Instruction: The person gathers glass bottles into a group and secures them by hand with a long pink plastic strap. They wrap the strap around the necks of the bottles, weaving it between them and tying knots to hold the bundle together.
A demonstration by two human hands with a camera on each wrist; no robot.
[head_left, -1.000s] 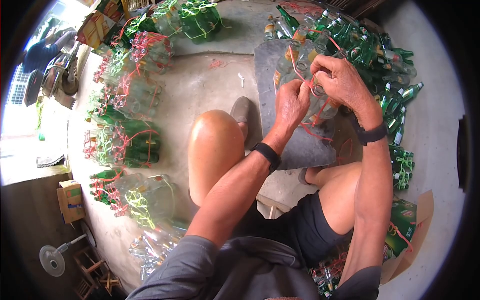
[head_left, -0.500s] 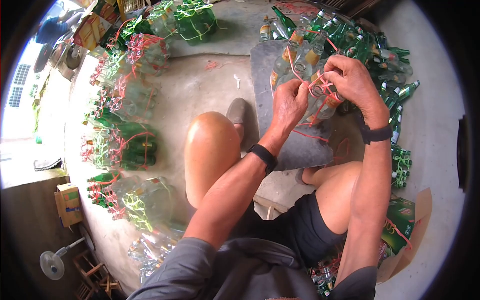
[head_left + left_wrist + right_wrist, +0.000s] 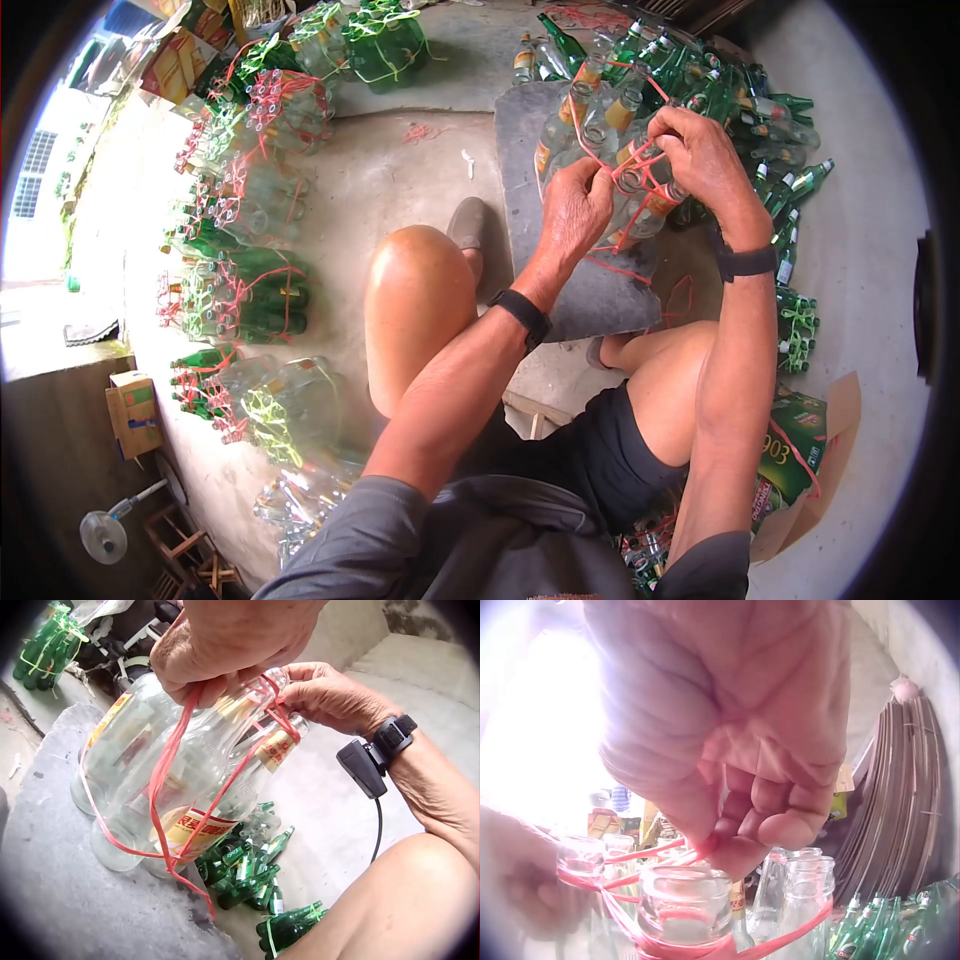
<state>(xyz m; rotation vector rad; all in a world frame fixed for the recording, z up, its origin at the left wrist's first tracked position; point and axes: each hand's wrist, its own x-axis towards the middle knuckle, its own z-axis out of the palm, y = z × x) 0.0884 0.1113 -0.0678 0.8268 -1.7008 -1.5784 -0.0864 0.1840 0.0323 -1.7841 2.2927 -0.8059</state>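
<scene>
Several clear glass bottles [image 3: 199,761] with red and yellow labels stand in a cluster on a grey slab [image 3: 590,300]. Red plastic twine [image 3: 159,784] runs around their bases, up the side and about the necks. At the near side of the necks, my left hand [image 3: 577,208] grips the twine between thumb and curled fingers. Across from it, my right hand [image 3: 705,160] pinches a strand drawn over the bottle tops. The right wrist view shows this pinch just above a bottle mouth [image 3: 686,889], with twine looped below its rim.
Loose green bottles [image 3: 785,190] are heaped beyond the slab on the right. Tied bottle bundles [image 3: 265,290] line the floor at left. An opened carton [image 3: 820,470] sits at lower right, a white fan [image 3: 103,535] at lower left. Stacked flattened cardboard [image 3: 900,795] leans by the wall.
My right hand has shifted slightly right and away from the left hand, drawing the strand out between them. The left hand keeps its grip on the twine. The head view has drifted a little.
</scene>
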